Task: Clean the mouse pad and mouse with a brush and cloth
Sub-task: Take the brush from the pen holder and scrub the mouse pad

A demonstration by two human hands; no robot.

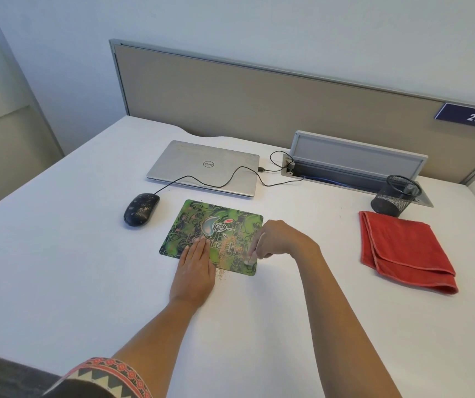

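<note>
gripping a small brush (250, 258) in the curled right hand (283, 239), bristles down on the near right corner of the green logitech mouse pad (216, 222); pressing the left hand (196, 271) flat, fingers straight, on the pad's near edge. all on a white desk (58, 268). beyond the pad, closed dell laptop (204, 165). far right, folded red cloth (402, 248). just left of the pad, apart, black wired mouse (141, 209) speckled with dust. behind the cloth, mesh pen cup (397, 196). tan crumbs (227, 248) on the pad and past its near edge.
</note>
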